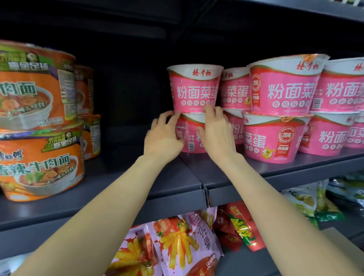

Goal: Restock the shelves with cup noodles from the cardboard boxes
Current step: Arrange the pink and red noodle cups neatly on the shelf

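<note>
Both arms reach up over the snack bags (171, 249) on the lower shelf to the grey shelf (198, 176). Left hand (163, 137) and right hand (216, 131) flank the lower pink cup (190, 136), fingers curled on its rim, gripping left and right sides. Upper pink cup (194, 88) stacked upright directly on top, axis vertical, right fingertips touching its base. Stack sits at shelf mid-depth, left end of the pink row (283, 113). Dark gap to its left, then orange bowls (30, 119). Likely next: square up or push the stack back

Single head-worn view, close and facing forward onto the grey shelf (102, 188) at arm's reach.
</note>
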